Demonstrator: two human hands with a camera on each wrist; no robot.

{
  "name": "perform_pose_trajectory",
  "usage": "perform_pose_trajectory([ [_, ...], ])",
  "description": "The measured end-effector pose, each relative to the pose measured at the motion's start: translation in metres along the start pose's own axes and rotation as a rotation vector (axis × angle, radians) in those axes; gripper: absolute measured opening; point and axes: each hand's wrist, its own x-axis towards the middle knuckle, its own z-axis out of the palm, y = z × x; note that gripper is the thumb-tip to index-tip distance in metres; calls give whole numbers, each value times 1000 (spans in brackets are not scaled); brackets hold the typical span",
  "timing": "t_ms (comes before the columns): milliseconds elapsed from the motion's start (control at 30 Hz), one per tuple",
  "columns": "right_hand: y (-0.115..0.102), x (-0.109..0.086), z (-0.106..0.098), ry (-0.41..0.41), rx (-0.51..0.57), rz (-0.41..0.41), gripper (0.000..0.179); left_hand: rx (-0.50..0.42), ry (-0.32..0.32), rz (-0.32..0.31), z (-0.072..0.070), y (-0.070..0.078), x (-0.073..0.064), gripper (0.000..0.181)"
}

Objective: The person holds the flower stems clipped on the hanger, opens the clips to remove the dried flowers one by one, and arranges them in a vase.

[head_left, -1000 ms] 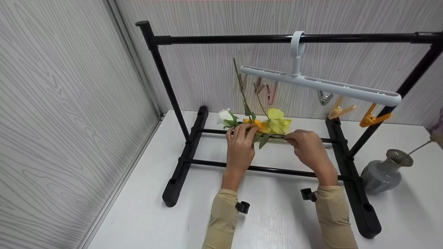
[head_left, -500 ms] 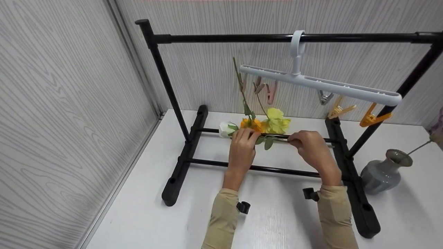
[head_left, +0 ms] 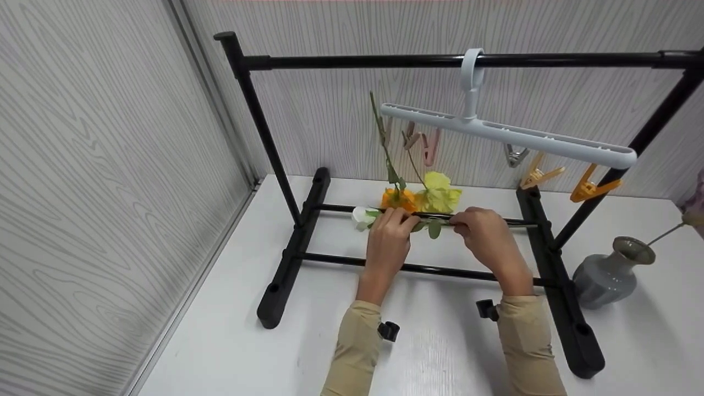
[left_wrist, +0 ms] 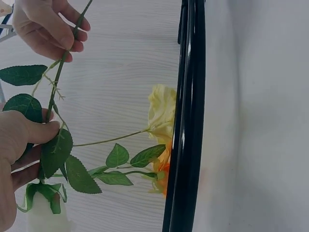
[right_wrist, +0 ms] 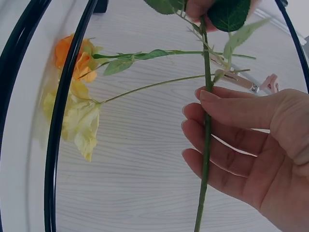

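Observation:
A white artificial rose (head_left: 361,218) lies level across the two hands, bloom to the left. My left hand (head_left: 386,242) pinches its stem just behind the bloom, among the green leaves (left_wrist: 56,147). Farther along, the thumb and fingers of my right hand (head_left: 487,236) pinch the bare green stem (right_wrist: 206,140), whose end points right. Behind the hands, an orange flower (head_left: 399,199) and a yellow flower (head_left: 440,193) hang head down, their stems rising to pinkish clothespins (head_left: 432,147) under a pale blue hanger (head_left: 511,133).
The hanger hooks over the top bar of a black rack (head_left: 352,62). A grey clip (head_left: 516,155) and two orange clothespins (head_left: 591,187) hang on its right half. A grey vase (head_left: 605,280) holding a stem stands right of the rack on the white table (head_left: 220,324).
The white rose has come down and nearer, and its stem now lies more level. My left hand has shifted slightly right and nearer; my right hand went right, then back left.

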Motion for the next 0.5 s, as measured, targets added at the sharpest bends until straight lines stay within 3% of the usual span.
perform_pose_trajectory([
  [233, -2, -1, 3, 105, -53, -55, 16, 6, 7, 25, -5, 4, 3, 24],
  [500, 2, -1, 0, 199, -23, -94, 12, -16, 41, 22, -4, 4, 4, 14],
])
